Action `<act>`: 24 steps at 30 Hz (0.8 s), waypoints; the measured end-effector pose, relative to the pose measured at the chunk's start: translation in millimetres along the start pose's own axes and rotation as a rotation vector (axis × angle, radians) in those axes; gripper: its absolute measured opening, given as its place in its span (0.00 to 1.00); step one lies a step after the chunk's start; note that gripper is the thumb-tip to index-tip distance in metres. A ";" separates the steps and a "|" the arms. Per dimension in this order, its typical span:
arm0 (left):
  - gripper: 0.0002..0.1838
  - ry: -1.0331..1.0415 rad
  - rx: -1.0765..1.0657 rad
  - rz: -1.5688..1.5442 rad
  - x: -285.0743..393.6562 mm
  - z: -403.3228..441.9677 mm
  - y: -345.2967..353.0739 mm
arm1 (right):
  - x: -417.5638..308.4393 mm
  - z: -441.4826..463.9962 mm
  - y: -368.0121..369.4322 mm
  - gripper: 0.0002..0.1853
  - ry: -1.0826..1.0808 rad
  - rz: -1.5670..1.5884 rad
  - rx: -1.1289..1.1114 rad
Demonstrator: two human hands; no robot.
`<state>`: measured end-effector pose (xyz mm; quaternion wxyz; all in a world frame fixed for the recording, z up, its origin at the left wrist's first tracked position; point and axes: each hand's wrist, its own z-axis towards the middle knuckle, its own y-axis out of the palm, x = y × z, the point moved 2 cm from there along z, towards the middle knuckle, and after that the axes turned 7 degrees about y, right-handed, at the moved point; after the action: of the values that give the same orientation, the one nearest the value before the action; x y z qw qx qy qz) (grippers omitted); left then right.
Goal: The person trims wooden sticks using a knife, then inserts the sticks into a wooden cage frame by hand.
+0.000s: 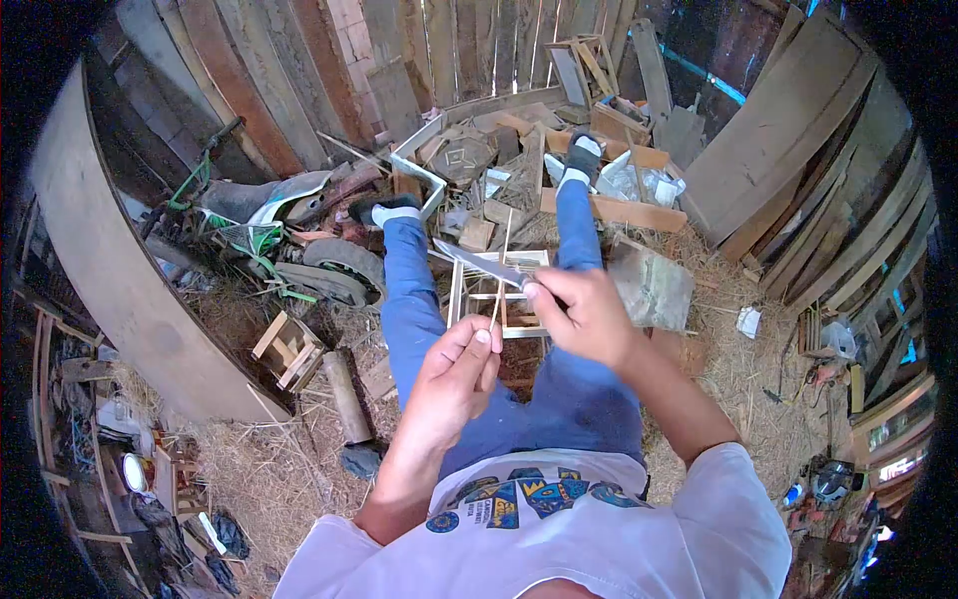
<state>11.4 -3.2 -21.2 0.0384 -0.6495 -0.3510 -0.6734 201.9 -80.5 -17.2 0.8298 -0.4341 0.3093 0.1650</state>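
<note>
Two hands at it, from where I stand: the left hand pinches the stick near its bottom, the right hand grips the knife across it. Best shave lightly, edge away from fingertips. The frame crowds low strokes; a motorbike lies leftward.

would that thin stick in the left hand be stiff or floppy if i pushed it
The thin stick is probably fairly stiff, as it runs straight out from the left hand. Being so slender, it should be light and might snap under a sideways push.
</note>
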 end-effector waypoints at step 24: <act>0.10 -0.012 0.000 0.000 -1.7 3.4 -13.8 | 7.0 13.7 -2.7 0.15 0.158 -0.004 -0.193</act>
<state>7.6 8.3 -28.9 0.0365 -0.6535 -0.3512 -0.6696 213.7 -70.8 -14.2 0.7576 -0.5241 0.3555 0.1579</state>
